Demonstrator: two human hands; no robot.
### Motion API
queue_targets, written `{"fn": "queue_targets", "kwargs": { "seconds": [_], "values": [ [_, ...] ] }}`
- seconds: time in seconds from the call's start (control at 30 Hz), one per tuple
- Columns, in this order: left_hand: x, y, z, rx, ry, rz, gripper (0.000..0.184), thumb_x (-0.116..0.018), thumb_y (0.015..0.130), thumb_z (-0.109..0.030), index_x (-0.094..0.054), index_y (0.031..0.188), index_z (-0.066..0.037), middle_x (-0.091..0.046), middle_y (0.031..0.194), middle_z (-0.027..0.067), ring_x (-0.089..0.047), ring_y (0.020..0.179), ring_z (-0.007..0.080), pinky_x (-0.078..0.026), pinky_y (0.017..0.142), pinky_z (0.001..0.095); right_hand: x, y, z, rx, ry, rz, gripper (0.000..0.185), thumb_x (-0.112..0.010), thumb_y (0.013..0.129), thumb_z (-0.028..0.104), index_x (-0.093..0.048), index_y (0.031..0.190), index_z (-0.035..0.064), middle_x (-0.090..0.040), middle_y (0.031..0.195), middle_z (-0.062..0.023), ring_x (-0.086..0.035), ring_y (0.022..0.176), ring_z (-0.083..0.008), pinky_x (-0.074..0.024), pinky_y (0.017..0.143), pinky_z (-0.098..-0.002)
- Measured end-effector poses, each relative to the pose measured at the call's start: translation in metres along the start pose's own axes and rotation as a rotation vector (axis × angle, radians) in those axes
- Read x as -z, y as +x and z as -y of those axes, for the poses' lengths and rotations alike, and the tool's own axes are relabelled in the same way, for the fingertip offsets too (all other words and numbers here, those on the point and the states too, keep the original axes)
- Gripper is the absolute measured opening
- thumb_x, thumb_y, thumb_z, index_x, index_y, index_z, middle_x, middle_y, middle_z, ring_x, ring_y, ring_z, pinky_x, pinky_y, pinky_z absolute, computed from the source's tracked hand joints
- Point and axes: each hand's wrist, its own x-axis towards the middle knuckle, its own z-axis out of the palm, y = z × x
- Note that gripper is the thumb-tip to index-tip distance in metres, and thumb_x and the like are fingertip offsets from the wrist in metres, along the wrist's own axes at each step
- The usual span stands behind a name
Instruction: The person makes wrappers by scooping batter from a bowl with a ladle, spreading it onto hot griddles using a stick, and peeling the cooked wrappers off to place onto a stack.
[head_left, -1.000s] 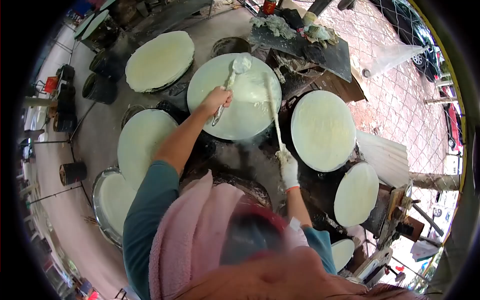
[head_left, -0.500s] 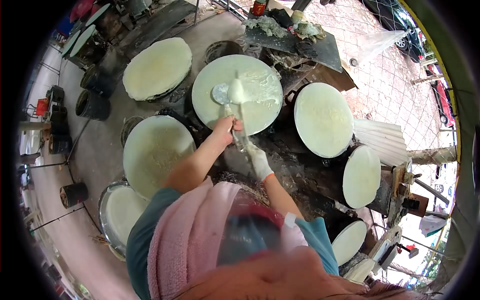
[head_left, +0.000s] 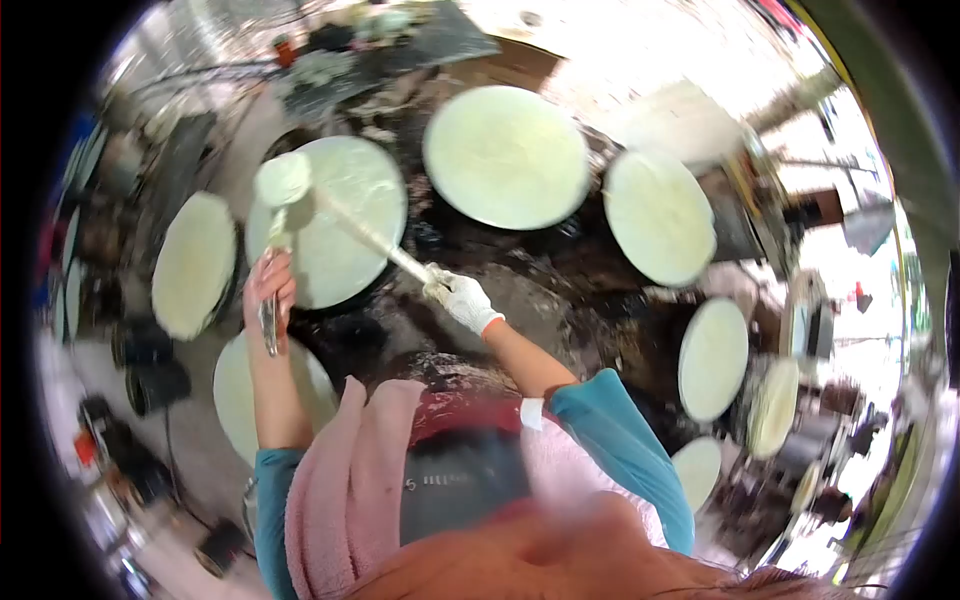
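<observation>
Creamy white coats the ladle (head_left: 283, 179), up over the left edge of a round pale disc (head_left: 350, 245). The long stick (head_left: 375, 237) slants across that disc toward it; can't tell if they touch. Probably best to hold the ladle level and keep the stick low and light, so nothing drips or gouges. Bare left hand (head_left: 270, 283) has its fingers curled round the ladle's handle, forearm pointing ahead. Gloved right hand (head_left: 462, 302) grips the stick's near end, arm angled inward. Another pale disc (head_left: 506, 157) sits just to the right.
</observation>
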Motion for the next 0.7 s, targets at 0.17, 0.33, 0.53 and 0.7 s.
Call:
{"fn": "queue_targets", "kwargs": {
  "seconds": [0.17, 0.33, 0.53, 0.7],
  "values": [
    [-0.098, 0.036, 0.133, -0.074, 1.022, -0.339, 0.028, -0.045, 0.099, -0.027, -0.050, 0.097, 0.001, -0.035, 0.051, -0.0020, -0.030, 0.033, 0.0079, -0.021, 0.032, 0.0220, 0.102, -0.091, -0.112, 0.095, 0.205, -0.349, 0.040, -0.069, 0.084, 0.027, -0.064, 0.118, 0.0085, -0.070, 0.098, -0.0072, -0.062, 0.085, -0.0111, -0.0475, 0.080, -0.0264],
    [-0.138, 0.095, 0.234, 0.347, 0.412, 0.024, 0.030, -0.041, 0.099, -0.020, -0.046, 0.105, 0.008, -0.037, 0.056, -0.0011, -0.030, 0.029, 0.0063, -0.025, 0.031, 0.0217, 0.251, -0.183, -0.200, -0.035, 0.569, -1.081, 0.071, -0.071, 0.083, 0.020, -0.035, 0.140, -0.0037, -0.058, 0.124, -0.0114, -0.056, 0.100, -0.0133, -0.0460, 0.088, -0.0249],
    [-0.160, 0.146, 0.358, 0.709, -0.256, -0.060, 0.030, -0.037, 0.099, -0.014, -0.038, 0.112, 0.013, -0.042, 0.067, 0.0008, -0.042, 0.039, 0.0065, -0.040, 0.037, 0.0296, 0.420, -0.189, -0.313, -0.332, 0.196, -1.196, 0.102, -0.080, 0.072, 0.028, -0.018, 0.145, -0.0053, -0.052, 0.131, -0.0225, -0.059, 0.108, -0.0240, -0.0446, 0.092, -0.0298],
    [-0.208, 0.181, 0.405, 0.757, -0.284, -0.075, 0.036, -0.027, 0.101, -0.014, -0.039, 0.115, 0.017, -0.044, 0.068, 0.0066, -0.043, 0.043, 0.0126, -0.039, 0.044, 0.0300, 0.460, -0.151, -0.309, -0.467, 0.014, -1.121, 0.094, -0.075, 0.073, 0.030, -0.022, 0.145, -0.0001, -0.059, 0.115, -0.0293, -0.061, 0.102, -0.0387, -0.0481, 0.087, -0.0389]
  ]
}}
